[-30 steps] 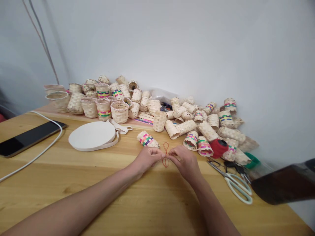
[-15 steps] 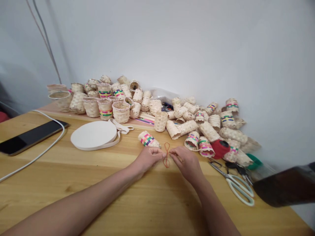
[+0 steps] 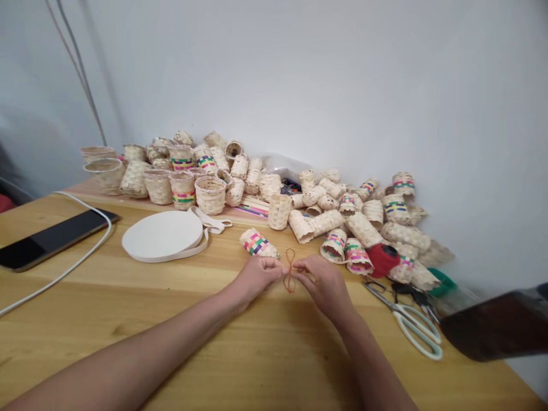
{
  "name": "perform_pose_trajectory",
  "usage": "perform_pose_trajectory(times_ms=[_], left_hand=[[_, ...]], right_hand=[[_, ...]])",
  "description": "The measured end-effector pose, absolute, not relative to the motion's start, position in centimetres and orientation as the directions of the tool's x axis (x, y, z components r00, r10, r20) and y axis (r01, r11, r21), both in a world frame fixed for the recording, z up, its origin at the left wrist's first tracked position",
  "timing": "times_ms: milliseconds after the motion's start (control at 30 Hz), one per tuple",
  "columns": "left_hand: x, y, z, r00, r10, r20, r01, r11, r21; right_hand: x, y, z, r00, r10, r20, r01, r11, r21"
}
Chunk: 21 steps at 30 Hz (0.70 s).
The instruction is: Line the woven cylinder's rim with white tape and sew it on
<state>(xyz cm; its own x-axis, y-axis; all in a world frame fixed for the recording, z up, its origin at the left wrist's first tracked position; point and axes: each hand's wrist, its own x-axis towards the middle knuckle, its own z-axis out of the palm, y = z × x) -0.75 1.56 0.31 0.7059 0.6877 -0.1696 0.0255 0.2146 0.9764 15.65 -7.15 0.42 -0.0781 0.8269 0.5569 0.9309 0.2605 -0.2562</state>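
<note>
- While the left hand pinches a thin orange-red thread looped in a figure eight between thumb and forefinger at its narrow middle, the right hand faces it from the other side; its thumb and forefinger tips are close together beside the thread, though I cannot tell whether they grip a strand.
- The thread is between the two hands, above the pale wooden table; one loop points away from the person, the other towards them.
- Just beyond the left hand, a small woven basket with pink, green, orange and purple bands lies on its side.
- Left of that, a flat white coil of ribbon rests with its loose end folded; farther left, a white cable crosses a black phone.
- Along the wall, pale woven baskets are heaped, some upright, others lying down; thin coloured sticks lie among them.
- At the right, a red spool of thread touches the heap; white-handled scissors lie nearer the person.
</note>
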Motion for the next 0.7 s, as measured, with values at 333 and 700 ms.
perform_pose_trajectory(times_ms=[333, 700], left_hand=[[-0.66, 1.80, 0.09, 0.688, 0.704, -0.175, 0.038, 0.207, 0.978], [-0.64, 1.58, 0.37, 0.691, 0.697, -0.191, 0.038, 0.230, 0.973]], right_hand=[[15.64, -7.22, 0.45, -0.078, 0.823, 0.562, 0.926, 0.269, -0.266], [15.83, -7.09, 0.18, -0.071, 0.839, 0.540, 0.928, 0.254, -0.272]])
